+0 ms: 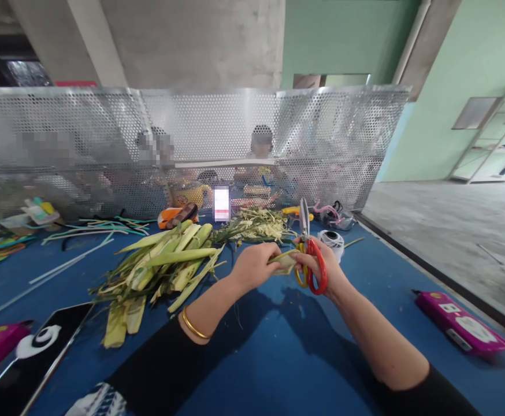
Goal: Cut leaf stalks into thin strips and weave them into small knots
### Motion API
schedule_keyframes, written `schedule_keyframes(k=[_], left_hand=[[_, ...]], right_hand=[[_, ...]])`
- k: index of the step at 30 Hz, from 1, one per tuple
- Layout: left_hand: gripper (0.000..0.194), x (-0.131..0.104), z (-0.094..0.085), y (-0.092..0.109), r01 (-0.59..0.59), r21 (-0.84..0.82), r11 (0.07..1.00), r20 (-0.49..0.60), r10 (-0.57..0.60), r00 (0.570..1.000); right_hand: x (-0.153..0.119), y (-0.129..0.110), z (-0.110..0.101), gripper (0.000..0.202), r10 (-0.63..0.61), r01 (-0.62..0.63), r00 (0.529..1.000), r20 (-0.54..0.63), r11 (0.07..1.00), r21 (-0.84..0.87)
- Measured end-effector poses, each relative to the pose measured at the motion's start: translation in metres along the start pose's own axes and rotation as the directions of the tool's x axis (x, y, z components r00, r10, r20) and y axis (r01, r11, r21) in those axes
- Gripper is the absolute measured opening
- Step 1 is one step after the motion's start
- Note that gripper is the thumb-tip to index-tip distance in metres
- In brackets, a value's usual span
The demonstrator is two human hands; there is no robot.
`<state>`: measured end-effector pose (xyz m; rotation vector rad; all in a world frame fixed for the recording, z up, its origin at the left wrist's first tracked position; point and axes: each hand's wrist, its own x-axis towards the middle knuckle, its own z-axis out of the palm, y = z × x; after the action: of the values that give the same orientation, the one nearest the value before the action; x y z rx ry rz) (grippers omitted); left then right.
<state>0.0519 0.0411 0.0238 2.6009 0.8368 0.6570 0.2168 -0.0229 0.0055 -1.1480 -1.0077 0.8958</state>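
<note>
Above the blue table [252,370], the left hand [256,264] is pinching a husk strip [284,264], fingers closed; the right hand [331,267] is gripping its other end plus upright scissors [304,222]. Uneven pulling is likely risking a tear.

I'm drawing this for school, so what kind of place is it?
Probably a handcraft workshop: a pile of green husks on the blue table, scissors in the right hand, and a perforated metal screen along the far side.
</note>
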Motion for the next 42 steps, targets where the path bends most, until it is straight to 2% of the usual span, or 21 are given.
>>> schedule_keyframes(k=[2,5,8,10,13,18,23,29,33,36,37,39,42], left_hand=[[0.01,-0.001,0.004,0.004,0.041,-0.01,0.999,-0.029,-0.041,0.999],[0.018,-0.001,0.008,0.012,0.148,-0.019,0.989,-0.095,-0.149,0.984],[0.018,-0.002,0.01,0.016,0.288,-0.078,0.955,-0.178,-0.297,0.938],[0.017,-0.001,0.012,0.018,0.344,-0.148,0.927,-0.221,-0.37,0.902],[0.017,-0.002,0.017,0.02,0.355,-0.217,0.909,-0.271,-0.406,0.873],[0.01,-0.005,0.028,0.023,0.289,-0.215,0.933,-0.378,-0.353,0.856],[0.018,0.0,0.031,0.009,0.303,-0.34,0.89,-0.335,-0.416,0.845],[0.032,0.005,0.034,-0.003,0.316,-0.549,0.773,-0.187,-0.483,0.855],[0.036,0.005,0.034,-0.003,0.357,-0.644,0.677,-0.082,-0.524,0.847],[0.038,0.005,0.03,-0.003,0.45,-0.678,0.581,0.086,-0.545,0.834],[0.038,0.005,0.029,-0.003,0.47,-0.67,0.575,0.116,-0.545,0.831],[0.035,0.005,0.029,-0.005,0.463,-0.631,0.622,0.076,-0.544,0.835],[0.035,0.006,0.031,-0.008,0.385,-0.578,0.72,-0.101,-0.531,0.842]], right_hand=[[0.0,0.0,0.001,0.047,0.009,-0.009,1.0,0.015,1.0,-0.018],[0.0,0.001,0.002,0.05,-0.003,0.002,1.0,-0.026,0.999,-0.037],[-0.001,0.002,0.005,0.053,-0.025,0.023,0.997,-0.074,0.999,-0.022],[-0.003,0.003,0.009,0.056,-0.028,0.028,0.998,-0.059,1.0,-0.015],[-0.006,0.008,0.014,0.06,-0.05,0.049,0.998,-0.038,0.998,-0.037],[-0.006,0.016,0.019,0.056,-0.094,0.088,0.989,-0.11,0.994,-0.066],[-0.005,0.016,0.017,0.047,-0.1,0.096,0.992,-0.082,0.994,-0.049],[-0.004,0.016,0.013,0.038,-0.168,0.162,0.98,-0.11,0.985,-0.061],[-0.005,0.014,0.015,0.041,-0.1,0.101,0.987,-0.124,0.995,0.003],[-0.008,0.011,0.018,0.044,-0.025,0.031,0.995,-0.096,0.998,0.058],[-0.009,0.009,0.019,0.044,-0.015,0.02,0.996,-0.084,0.998,0.06],[-0.011,0.007,0.021,0.043,-0.014,0.017,0.998,-0.063,0.998,0.053],[-0.012,0.006,0.023,0.043,-0.016,0.019,0.998,-0.063,0.998,0.062]])
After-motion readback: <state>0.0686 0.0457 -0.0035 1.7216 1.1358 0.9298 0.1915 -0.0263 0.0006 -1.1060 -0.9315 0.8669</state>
